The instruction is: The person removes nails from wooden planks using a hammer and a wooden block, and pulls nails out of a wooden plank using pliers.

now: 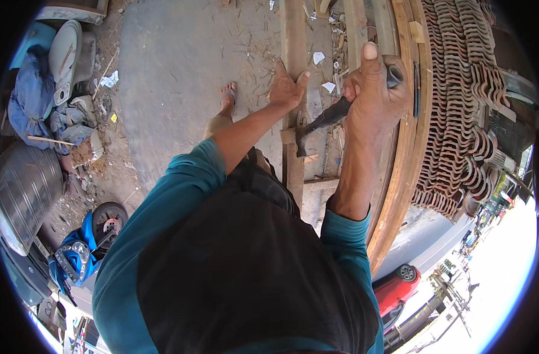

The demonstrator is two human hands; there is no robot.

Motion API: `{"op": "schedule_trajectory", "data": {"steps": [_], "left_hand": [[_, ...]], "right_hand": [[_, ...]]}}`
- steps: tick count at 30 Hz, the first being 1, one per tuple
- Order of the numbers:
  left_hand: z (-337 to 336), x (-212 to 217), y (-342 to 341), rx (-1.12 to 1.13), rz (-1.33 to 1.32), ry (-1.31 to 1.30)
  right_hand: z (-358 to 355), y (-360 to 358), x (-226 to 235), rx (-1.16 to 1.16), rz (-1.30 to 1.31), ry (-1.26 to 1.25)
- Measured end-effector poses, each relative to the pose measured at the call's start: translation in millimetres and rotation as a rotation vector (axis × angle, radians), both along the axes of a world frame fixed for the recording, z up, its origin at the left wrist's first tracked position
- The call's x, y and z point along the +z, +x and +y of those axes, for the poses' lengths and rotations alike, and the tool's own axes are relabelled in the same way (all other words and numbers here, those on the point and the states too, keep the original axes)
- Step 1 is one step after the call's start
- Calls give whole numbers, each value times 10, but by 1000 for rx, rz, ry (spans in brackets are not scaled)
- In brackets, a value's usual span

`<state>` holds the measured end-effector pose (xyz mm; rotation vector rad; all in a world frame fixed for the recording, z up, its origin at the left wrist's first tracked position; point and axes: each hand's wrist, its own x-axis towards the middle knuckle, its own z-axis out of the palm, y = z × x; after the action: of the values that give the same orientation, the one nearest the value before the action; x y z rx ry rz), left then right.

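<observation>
My left hand [286, 89] lies on a long wooden beam [294, 35], its thumb and fingers spread and nothing held. To its right, my right hand [375, 97] is closed around the handle of a dark hammer [329, 115], thumb stretched upward. The handle's round, hollow-looking end shows beside the thumb. The hammer slants down to the left, and its head is at the beam's right edge, close to a small wood block [289, 137]. Whether the head touches the wood, I cannot tell.
More long timbers [408, 147] run along the right, beside stacked clay roof tiles [452, 100]. Nails and scraps litter the grey sheet [175, 65] on the ground near a sandalled foot [229, 91]. A toilet seat [64, 56], a blue bag [32, 100] and a metal drum [24, 192] are at left.
</observation>
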<state>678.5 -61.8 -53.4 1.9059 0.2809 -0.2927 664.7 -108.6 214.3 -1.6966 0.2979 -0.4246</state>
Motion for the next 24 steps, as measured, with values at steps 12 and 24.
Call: {"op": "schedule_trajectory", "data": {"steps": [12,24], "left_hand": [[66,85,-12,-112,17,201],[821,867,-988,-981,-242,328]], "right_hand": [[-306,-1863,-121,37,-484,136],[-329,-1775,-119,56,-575,193]]}}
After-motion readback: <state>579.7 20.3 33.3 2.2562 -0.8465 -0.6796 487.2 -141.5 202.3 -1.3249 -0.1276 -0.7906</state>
